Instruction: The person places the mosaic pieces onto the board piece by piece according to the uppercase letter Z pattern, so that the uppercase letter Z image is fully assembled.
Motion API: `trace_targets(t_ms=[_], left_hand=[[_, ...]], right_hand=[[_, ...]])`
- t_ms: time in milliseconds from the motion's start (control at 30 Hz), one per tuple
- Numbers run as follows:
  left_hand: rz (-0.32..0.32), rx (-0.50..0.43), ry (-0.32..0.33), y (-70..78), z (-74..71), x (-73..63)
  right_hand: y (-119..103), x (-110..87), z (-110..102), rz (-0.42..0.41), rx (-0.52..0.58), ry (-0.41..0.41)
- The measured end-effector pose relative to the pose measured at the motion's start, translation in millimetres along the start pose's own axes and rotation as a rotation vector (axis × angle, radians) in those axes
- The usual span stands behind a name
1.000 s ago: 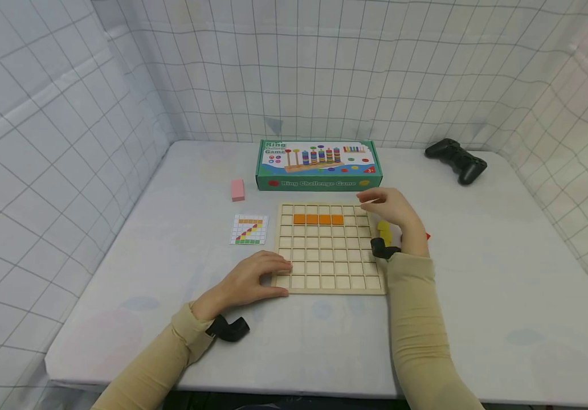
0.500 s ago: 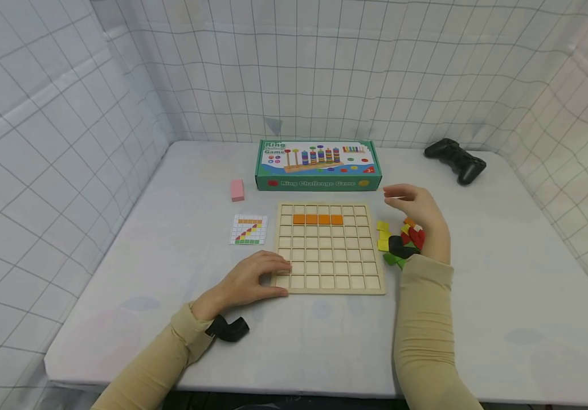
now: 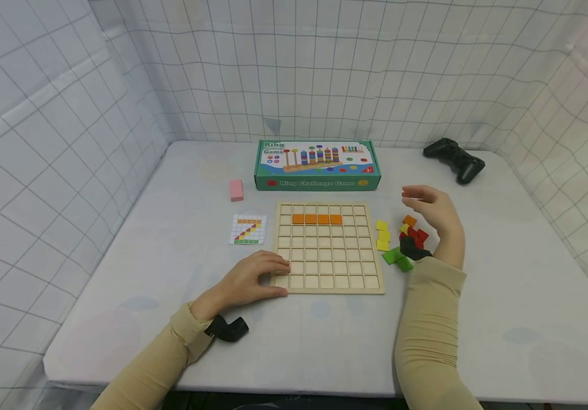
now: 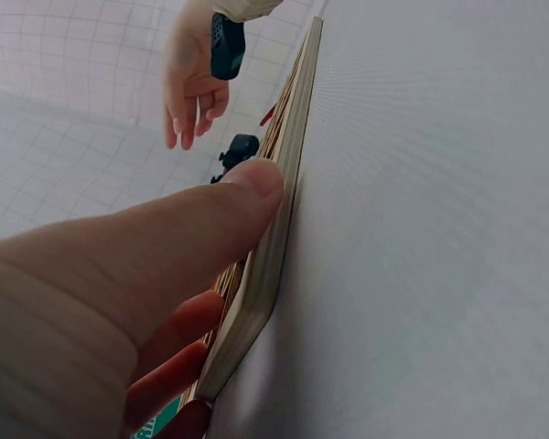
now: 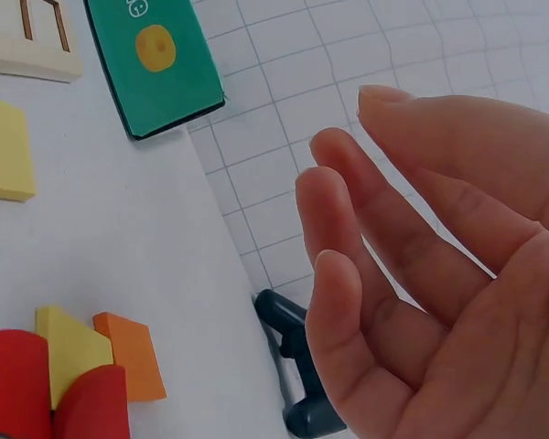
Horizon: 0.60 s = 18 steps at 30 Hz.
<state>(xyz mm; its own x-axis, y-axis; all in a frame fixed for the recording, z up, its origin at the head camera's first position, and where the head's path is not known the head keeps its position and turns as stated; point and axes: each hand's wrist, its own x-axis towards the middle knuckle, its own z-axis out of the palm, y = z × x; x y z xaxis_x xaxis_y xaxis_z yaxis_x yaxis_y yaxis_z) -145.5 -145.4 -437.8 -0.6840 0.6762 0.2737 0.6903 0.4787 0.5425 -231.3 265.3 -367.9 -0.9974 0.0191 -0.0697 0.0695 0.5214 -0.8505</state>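
My left hand (image 3: 248, 279) holds the near left corner of the wooden grid board (image 3: 334, 249). In the left wrist view the thumb (image 4: 210, 206) lies against the board's edge (image 4: 284, 219), with the other fingers beyond the corner. A row of orange square tiles (image 3: 311, 219) fills part of the board's second row. My right hand (image 3: 435, 210) hovers right of the board with loosely bent fingers and nothing in them. Below it lie yellow tiles (image 3: 383, 235), red rounded pieces (image 3: 419, 235), an orange tile (image 3: 409, 220) and green pieces (image 3: 398, 258), partly hidden by the wrist camera.
Left of the board lies a pattern card (image 3: 248, 229) with coloured squares, and a pink block (image 3: 236, 190) behind it. A green game box (image 3: 317, 165) stands at the back. A black game controller (image 3: 455, 160) is at the back right.
My right hand has moved from above the board's far right corner to the right, uncovering the coloured pieces. The left hand has stayed at the board's corner.
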Motion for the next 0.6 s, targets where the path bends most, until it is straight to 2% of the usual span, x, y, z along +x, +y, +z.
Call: trace_targets(t_ms=[200,600], left_hand=[[-0.001,-0.002,-0.003,0.1,0.2,0.2],[0.005,0.001,0.0,-0.7,0.4,0.0]], right_hand=[[7,-1.2,-2,0.024,0.037,0.019],[24,-0.4,-4,0.122,0.081,0.037]])
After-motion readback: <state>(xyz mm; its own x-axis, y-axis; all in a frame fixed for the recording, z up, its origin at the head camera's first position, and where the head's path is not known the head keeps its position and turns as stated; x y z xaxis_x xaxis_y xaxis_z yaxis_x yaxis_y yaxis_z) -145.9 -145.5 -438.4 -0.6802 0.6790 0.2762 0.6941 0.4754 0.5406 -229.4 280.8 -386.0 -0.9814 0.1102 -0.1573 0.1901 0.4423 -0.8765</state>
